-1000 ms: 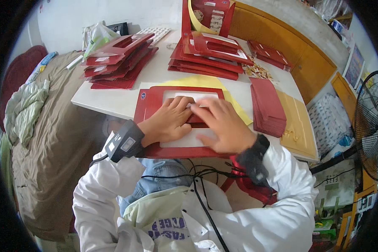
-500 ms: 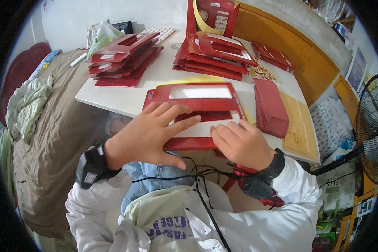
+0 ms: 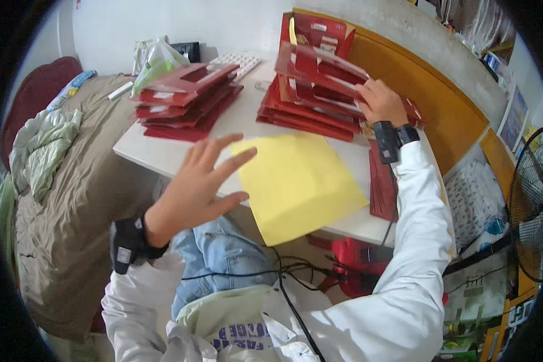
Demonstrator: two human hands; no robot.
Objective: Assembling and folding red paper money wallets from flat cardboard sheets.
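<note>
My right hand (image 3: 385, 104) reaches to the back right, its fingers closed on the right corner of a red windowed cardboard box (image 3: 320, 71). That box lies tilted over a stack of similar red boxes (image 3: 304, 116). My left hand (image 3: 202, 181) holds nothing; its fingers are spread beside the left edge of a yellow sheet (image 3: 301, 187). The sheet lies at the table's near edge and partly overhangs it. Under my right forearm is a pile of dark red flat pieces (image 3: 381, 190), partly hidden by the sleeve.
A second stack of red windowed boxes (image 3: 190, 114) stands on the white table (image 3: 145, 148) at the left. Behind it are a plastic bag (image 3: 160, 63) and a white gridded tray (image 3: 238, 62). Black cables (image 3: 283, 265) cross my lap. A fan (image 3: 532, 205) stands at the right.
The red windowed box that was in front of me is gone from there, baring the yellow sheet. My right hand has moved to the far right stack; my left hand has lifted leftward.
</note>
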